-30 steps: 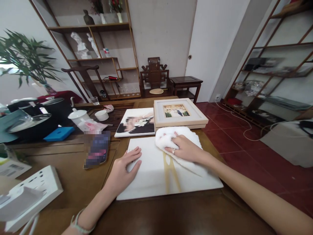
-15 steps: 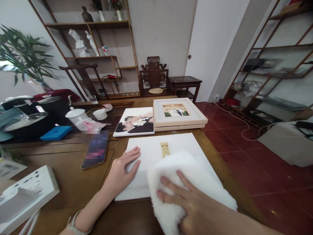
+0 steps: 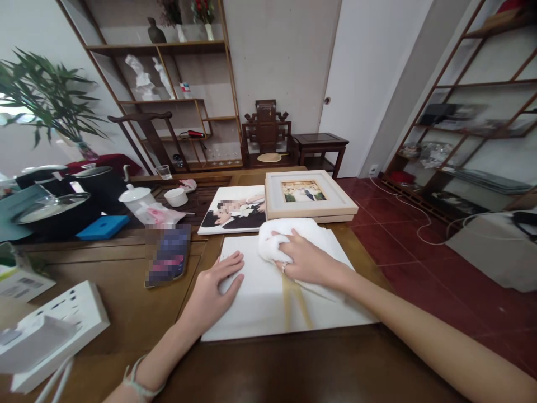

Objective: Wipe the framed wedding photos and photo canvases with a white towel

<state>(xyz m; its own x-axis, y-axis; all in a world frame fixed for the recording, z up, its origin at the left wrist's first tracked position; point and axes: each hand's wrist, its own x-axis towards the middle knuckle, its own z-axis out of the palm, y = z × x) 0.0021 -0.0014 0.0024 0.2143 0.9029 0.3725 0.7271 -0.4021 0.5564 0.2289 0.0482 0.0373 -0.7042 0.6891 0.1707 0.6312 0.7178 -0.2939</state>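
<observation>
A white square panel with gold stripes lies flat on the wooden table in front of me. My left hand rests flat on its left part, fingers stretched out. My right hand presses a fluffy white cloth onto the panel's far edge, with the fingers curled over the cloth. Just beyond the panel lie a frameless photo print and a framed photo.
A phone lies left of the panel. A white box sits at the near left. Black pots, a blue block, a white teapot and a bowl stand at the far left. Shelves, a chair and a red floor surround the table.
My right hand swept the cloth from the panel's far edge toward me, then pushed it back to the far edge. The left hand has stayed in place.
</observation>
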